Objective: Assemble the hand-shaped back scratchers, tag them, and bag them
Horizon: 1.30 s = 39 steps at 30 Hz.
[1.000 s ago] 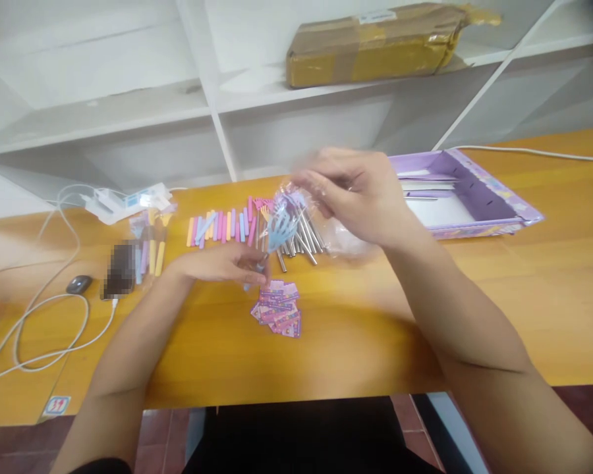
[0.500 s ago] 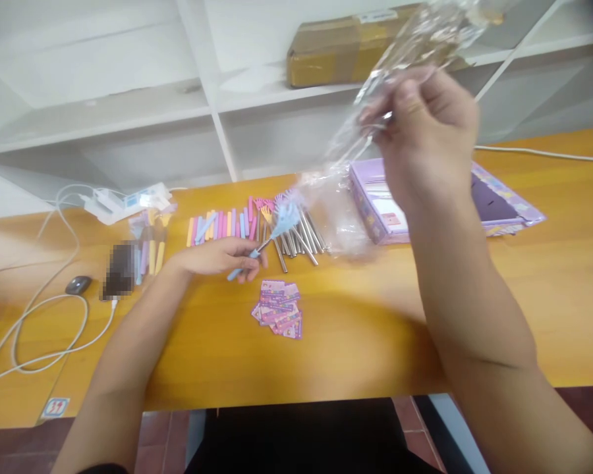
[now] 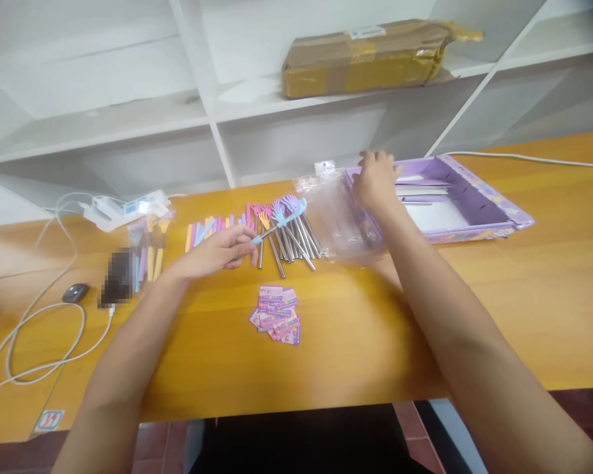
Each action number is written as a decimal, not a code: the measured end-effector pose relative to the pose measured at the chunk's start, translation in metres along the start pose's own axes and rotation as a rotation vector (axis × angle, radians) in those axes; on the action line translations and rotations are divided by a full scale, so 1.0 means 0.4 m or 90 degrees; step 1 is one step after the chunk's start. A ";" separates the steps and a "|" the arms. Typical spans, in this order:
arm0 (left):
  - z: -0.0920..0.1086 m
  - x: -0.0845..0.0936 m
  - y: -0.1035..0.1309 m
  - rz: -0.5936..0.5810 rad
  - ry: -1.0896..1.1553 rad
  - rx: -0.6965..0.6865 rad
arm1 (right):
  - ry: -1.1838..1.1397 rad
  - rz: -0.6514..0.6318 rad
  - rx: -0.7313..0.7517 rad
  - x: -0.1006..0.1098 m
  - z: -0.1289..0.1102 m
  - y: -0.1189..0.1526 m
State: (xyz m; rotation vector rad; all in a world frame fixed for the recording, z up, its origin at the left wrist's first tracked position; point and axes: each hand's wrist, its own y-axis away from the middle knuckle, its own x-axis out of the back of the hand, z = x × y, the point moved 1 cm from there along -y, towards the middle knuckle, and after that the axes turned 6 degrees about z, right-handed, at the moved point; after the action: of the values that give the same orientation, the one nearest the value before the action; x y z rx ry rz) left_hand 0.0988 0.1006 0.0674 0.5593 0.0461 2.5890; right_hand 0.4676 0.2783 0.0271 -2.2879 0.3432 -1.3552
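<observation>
My left hand (image 3: 227,250) is closed round the handle of a blue back scratcher (image 3: 292,209), whose head points up and right. Under and beyond it lie metal rods (image 3: 299,240) and hand-shaped heads in pink, orange, purple and blue. Coloured sticks (image 3: 197,234) are lined up behind my left hand. My right hand (image 3: 375,181) is over the left edge of the purple box (image 3: 489,230), fingers somewhat apart, holding nothing that I can make out. Clear plastic bags (image 3: 333,217) lie just left of the box. Small printed cards (image 3: 279,315) lie in a pile nearer to me.
At the left are a power strip (image 3: 123,209), a dark mouse (image 3: 76,292), white cables, a pixelated dark object (image 3: 117,278) and wrapped yellow-handled items (image 3: 154,253). A taped cardboard box (image 3: 366,62) sits on the white shelf behind the table (image 3: 350,355).
My right hand has come down from in front of the shelf to the purple box. The clear plastic it held up is out of it. My left hand still holds the blue back scratcher.
</observation>
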 end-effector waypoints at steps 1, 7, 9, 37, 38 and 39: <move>0.005 -0.005 0.000 0.037 -0.001 -0.003 | -0.001 0.030 -0.016 0.030 -0.007 -0.004; 0.080 -0.055 0.030 0.210 -0.163 -0.152 | -0.370 -0.274 0.208 0.179 -0.189 0.066; 0.103 -0.078 0.048 0.234 -0.283 -0.188 | -0.508 -0.429 0.277 0.185 -0.287 0.136; 0.020 0.073 0.048 0.327 -0.935 -0.370 | -0.869 -0.357 0.069 0.121 -0.511 0.309; 0.017 0.077 0.047 0.325 -0.936 -0.365 | -0.871 -0.355 0.068 0.120 -0.510 0.312; 0.013 0.084 0.047 0.323 -0.937 -0.354 | -0.869 -0.359 0.068 0.120 -0.509 0.312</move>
State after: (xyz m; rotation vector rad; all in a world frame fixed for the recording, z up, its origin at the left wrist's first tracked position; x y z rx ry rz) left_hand 0.0655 0.0995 0.0873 2.1911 -1.3369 1.7673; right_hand 0.3150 0.0974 0.0847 -2.6863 -0.8198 0.2531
